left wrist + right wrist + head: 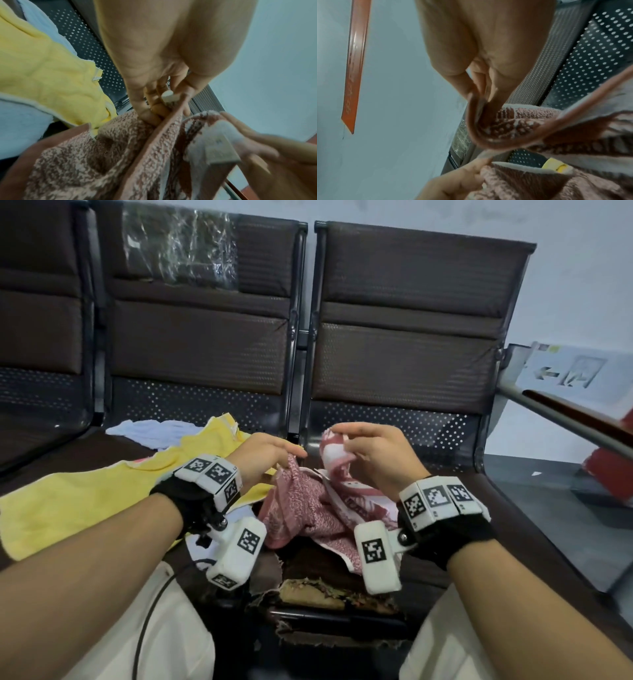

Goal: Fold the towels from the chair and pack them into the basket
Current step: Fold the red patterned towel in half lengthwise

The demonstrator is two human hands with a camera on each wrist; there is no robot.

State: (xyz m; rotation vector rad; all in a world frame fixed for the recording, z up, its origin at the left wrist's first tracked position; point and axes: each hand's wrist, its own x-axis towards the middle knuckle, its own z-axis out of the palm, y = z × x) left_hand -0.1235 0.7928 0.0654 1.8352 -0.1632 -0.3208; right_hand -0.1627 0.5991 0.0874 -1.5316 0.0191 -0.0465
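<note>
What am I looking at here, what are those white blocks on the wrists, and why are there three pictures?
No machine here: a person works with two bare hands. The white blocks with black-and-white patterns are strapped to the wrists; going by the rig, they carry small cameras. The wide picture comes from a camera on the person's head, looking down at a row of dark chairs. The other two look along each hand from its wrist.

On the seats lie a yellow towel and a pale blue one. The pink patterned towel is being handled: the left hand pinches its edge, and the right hand pinches another edge, lifted higher. It is still crumpled, not folded. No basket shows in any picture.
</note>
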